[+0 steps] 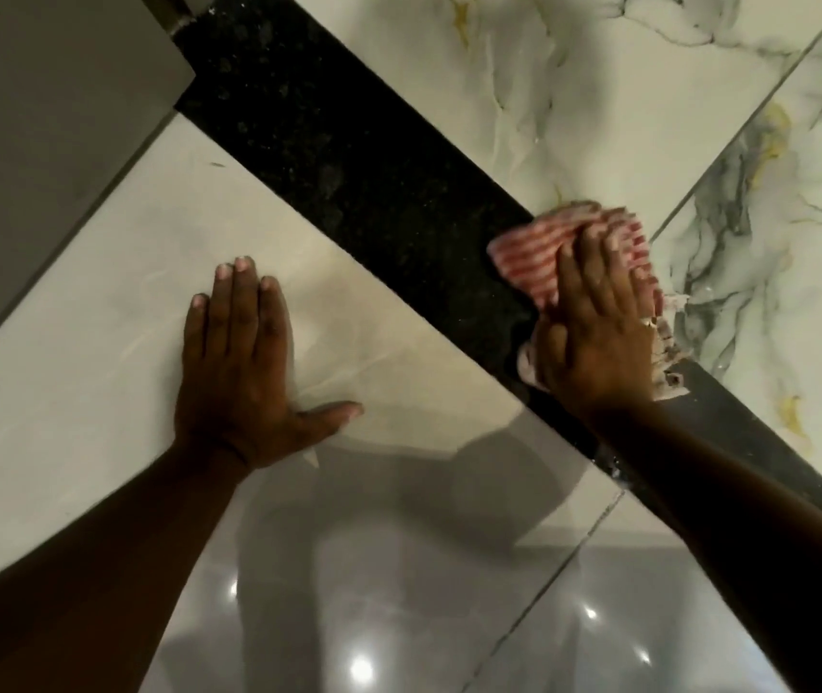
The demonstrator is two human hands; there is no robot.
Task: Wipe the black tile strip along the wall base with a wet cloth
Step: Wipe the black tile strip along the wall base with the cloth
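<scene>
The right hand [593,332] presses a limp red-striped cloth [543,252] flat onto the black tile strip [349,157], fingers spread over it (no pinch needed); left hand [239,362], open and empty, braces on the floor tile [74,342] beside the strip; the wet polished strip probably lets the cloth slide easily.

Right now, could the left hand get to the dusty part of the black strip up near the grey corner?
Probably yes. The left hand lies flat on the pale floor tile, beside the black strip, and nothing lies between them.

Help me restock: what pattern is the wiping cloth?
Red-and-white stripes on the cloth, seen in the head view.
</scene>
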